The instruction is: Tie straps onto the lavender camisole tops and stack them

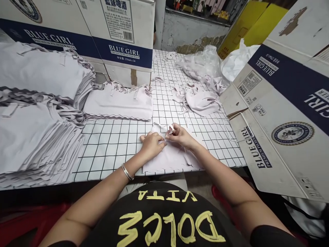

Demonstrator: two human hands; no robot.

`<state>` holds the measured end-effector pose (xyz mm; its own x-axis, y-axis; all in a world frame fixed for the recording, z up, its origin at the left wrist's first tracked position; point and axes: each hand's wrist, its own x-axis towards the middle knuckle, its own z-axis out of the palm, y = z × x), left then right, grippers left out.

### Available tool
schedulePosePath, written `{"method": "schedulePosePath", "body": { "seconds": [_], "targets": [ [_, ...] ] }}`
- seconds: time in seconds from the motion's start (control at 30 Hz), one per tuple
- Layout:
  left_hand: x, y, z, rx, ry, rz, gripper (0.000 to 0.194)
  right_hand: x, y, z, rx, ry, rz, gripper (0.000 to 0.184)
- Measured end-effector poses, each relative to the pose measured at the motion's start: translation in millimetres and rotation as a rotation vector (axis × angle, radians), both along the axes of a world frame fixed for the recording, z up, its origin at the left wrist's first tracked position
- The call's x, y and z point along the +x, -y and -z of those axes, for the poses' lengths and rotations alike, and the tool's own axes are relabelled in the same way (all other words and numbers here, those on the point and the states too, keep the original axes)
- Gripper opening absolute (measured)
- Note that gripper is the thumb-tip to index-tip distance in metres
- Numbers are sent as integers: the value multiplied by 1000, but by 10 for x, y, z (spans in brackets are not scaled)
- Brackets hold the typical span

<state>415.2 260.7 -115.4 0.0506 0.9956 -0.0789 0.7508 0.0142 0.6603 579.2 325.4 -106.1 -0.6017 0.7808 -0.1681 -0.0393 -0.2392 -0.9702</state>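
A pale pinkish-white strappy top (172, 159) lies flat on the grid-patterned table at its front edge, right before me. My left hand (153, 144) rests on its upper left part, fingers curled and closed on the fabric. Close beside it, my right hand (181, 137) is closed in a pinch over the top's upper edge. A small whitish piece (171, 131) shows between its thumb and fingers; whether it is a strap or a small tool I cannot tell. The fingertips of both hands nearly meet.
Stacks of similar tops (38, 137) fill the left side, with a smaller stack (119, 103) beside them. Behind stands a beer carton (128, 20); another carton (285, 103) leans at the right. Loose tops (203, 99) and a clear plastic bag (203, 60) lie farther back.
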Motion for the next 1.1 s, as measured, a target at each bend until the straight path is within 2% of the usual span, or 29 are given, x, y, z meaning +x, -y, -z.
{"method": "schedulePosePath", "body": {
  "seconds": [0.33,0.53,0.7,0.8,0.87,0.93,1.0,1.1],
  "targets": [
    [2,-14,-75,-47,10,19,19,-21,42,72,-10,10,-23,46],
    [-9,-4,-66,-66,53,11,19,1,34,130,44,45,-69,38],
    [-12,-32,10,-30,80,-17,21,48,-4,54,165,154,-106,31],
    [4,12,10,29,-13,-5,20,45,-14,-23,214,254,-115,25],
    [10,133,-9,163,-160,1,14,24,-17,-60,156,260,-117,21],
    [-7,328,-7,335,-291,75,37,-17,-37,-91,-4,188,-105,23],
    [-58,548,39,429,-341,257,59,-83,-101,-127,-209,92,-66,27],
    [-177,788,150,367,-330,516,65,-244,-315,-186,-401,37,16,20]
  ]
}}
